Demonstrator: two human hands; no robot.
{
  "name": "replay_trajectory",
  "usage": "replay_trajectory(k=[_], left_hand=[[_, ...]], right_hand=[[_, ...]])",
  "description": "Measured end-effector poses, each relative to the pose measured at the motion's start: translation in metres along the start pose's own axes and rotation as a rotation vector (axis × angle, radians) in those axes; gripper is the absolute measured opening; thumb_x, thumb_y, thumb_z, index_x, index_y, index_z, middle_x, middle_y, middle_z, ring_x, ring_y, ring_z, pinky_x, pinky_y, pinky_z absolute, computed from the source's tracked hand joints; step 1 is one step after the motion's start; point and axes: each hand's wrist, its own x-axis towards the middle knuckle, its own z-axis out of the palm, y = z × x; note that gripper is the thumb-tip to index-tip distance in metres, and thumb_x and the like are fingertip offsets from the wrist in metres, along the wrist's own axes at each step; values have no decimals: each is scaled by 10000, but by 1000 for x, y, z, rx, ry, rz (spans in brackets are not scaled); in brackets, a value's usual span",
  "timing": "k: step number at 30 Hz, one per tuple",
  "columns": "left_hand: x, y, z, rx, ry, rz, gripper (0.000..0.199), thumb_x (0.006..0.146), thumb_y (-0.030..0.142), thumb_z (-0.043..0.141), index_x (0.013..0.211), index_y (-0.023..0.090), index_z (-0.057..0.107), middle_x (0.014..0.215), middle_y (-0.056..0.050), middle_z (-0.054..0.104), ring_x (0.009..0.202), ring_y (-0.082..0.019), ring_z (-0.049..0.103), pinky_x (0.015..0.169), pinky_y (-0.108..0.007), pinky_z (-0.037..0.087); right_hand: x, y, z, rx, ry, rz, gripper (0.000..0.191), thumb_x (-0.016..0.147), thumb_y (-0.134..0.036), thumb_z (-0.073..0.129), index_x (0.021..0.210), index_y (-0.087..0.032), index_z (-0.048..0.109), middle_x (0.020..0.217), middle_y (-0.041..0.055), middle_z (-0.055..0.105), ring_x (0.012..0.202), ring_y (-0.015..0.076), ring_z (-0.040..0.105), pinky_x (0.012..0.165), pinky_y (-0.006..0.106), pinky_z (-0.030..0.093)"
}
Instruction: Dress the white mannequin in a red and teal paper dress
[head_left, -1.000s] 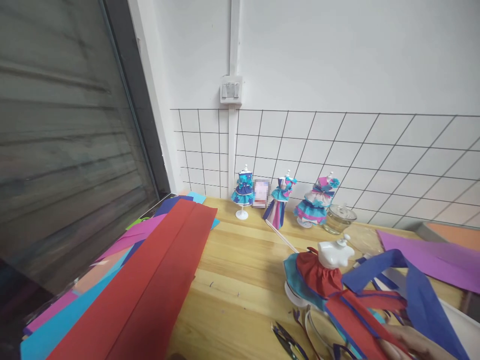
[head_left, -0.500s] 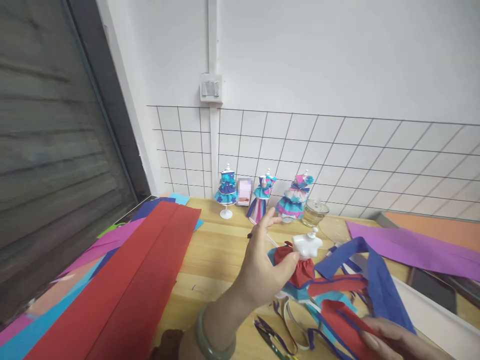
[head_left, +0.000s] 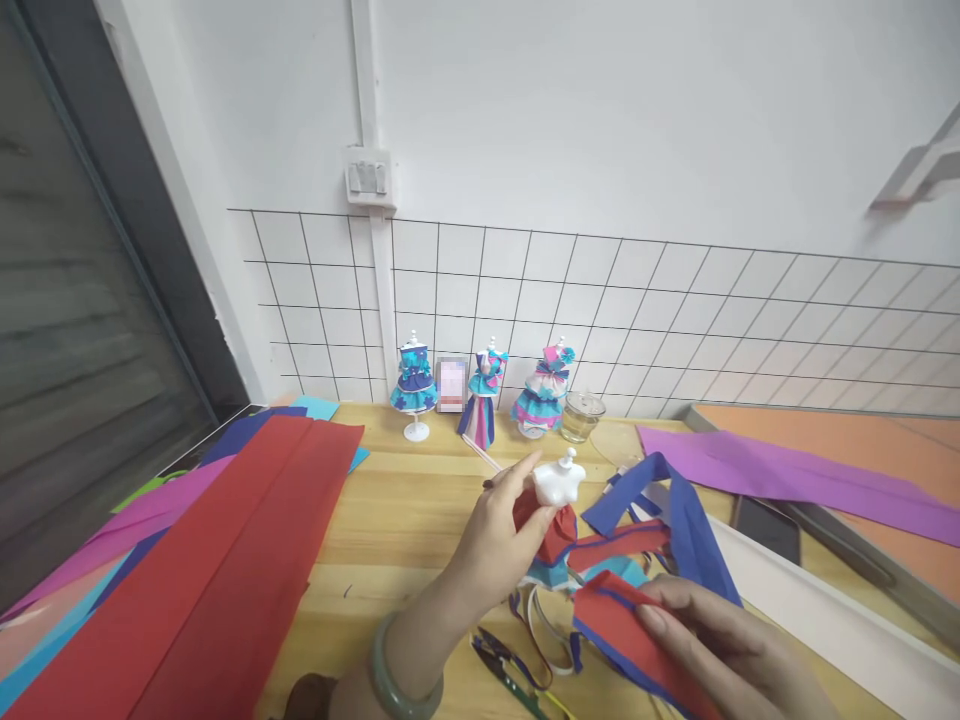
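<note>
A small white dress form (head_left: 560, 484) stands before me with a gathered red cloth (head_left: 556, 537) and light blue trim around it. My left hand (head_left: 496, 540) is closed on its left side, thumb in front and fingers behind, partly hidden. Between the thumb and fingers of my right hand (head_left: 724, 640) is a red fabric strip (head_left: 616, 615) with blue edging, held just right of the form. Another red strip (head_left: 619, 545) lies beside the form, near a folded dark blue strip (head_left: 694, 525). Scissors (head_left: 504, 668) and thin ribbon scraps (head_left: 536, 640) lie below my left hand.
Three dressed mini forms, in blue (head_left: 414, 385), striped (head_left: 484, 400) and pink-blue (head_left: 544, 395), stand by the wall with a small framed card (head_left: 452, 385) and a glass cup (head_left: 583, 415). Red sheets (head_left: 225, 550) cover the left; a purple sheet (head_left: 772, 475) and phone (head_left: 766, 530) are right.
My view has turned rightward. My left hand has closed in on the dress form from a more open pose. My right hand has lifted the red strip toward the form.
</note>
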Motion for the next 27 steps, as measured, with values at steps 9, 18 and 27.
replay_trajectory(k=[9,18,27], left_hand=[[0,1,-3,69,4,70,445,819,217,570,1259,234,504,1234,-82,582,1165,-234,517,1006,-419,399],[1,7,-4,84,-4,44,419,782,209,617,1195,225,549,1205,-68,604,1119,-224,537,972,-371,412],[-5,5,-1,141,29,93,406,781,207,613,1176,213,514,1168,-82,603,1109,-235,529,944,-384,412]], right_hand=[[10,0,12,36,-5,102,338,846,-466,512,686,-204,655,593,0,628,528,135,572,491,182,470],[25,-7,11,36,-132,33,305,872,-428,491,772,-218,689,694,4,679,621,146,616,541,187,475],[22,-3,12,-34,-197,-6,285,890,-393,473,793,-215,673,689,13,666,612,146,606,552,211,476]])
